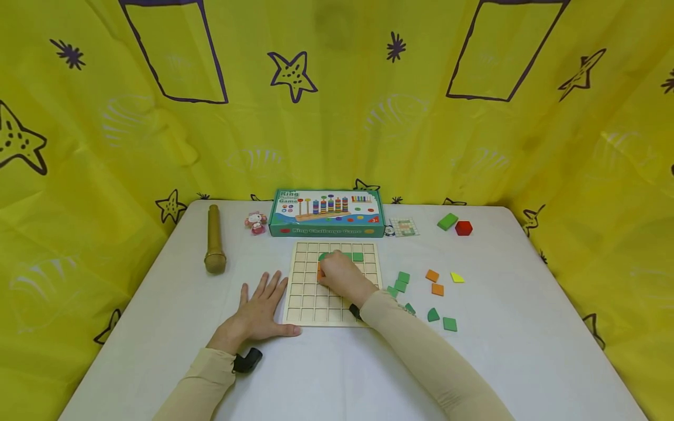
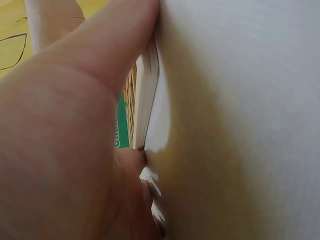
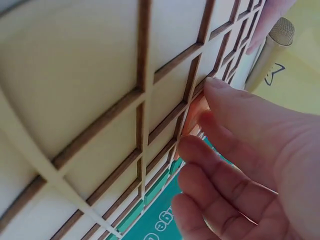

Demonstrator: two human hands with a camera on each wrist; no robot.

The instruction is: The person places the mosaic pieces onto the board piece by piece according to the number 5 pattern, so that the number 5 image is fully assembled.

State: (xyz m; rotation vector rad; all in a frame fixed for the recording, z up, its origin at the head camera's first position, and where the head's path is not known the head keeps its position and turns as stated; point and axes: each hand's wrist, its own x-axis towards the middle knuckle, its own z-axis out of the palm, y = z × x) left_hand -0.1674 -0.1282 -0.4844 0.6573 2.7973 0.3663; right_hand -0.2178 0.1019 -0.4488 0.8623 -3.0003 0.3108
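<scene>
A pale wooden grid board (image 1: 310, 303) lies flat on the white table. Several green tiles (image 1: 358, 256) sit in one row of cells near its far edge, partly covered by my right hand (image 1: 344, 276). That hand reaches over the board, thumb and curled fingers around an orange tile (image 3: 194, 116) in a cell just below the green row; the fingers hide part of it. My left hand (image 1: 260, 313) rests palm down with fingers spread, fingertips and thumb right at the board's left side and near-left corner.
Right of the board lie loose green tiles (image 1: 450, 324), orange tiles (image 1: 437, 289) and a yellow piece (image 1: 457, 278). Behind stand a ring game box (image 1: 326, 213), a small figurine (image 1: 256, 223), a pattern card (image 1: 404, 227), a green block (image 1: 448, 221) and a red block (image 1: 464, 228). A gold microphone (image 1: 214, 240) lies left.
</scene>
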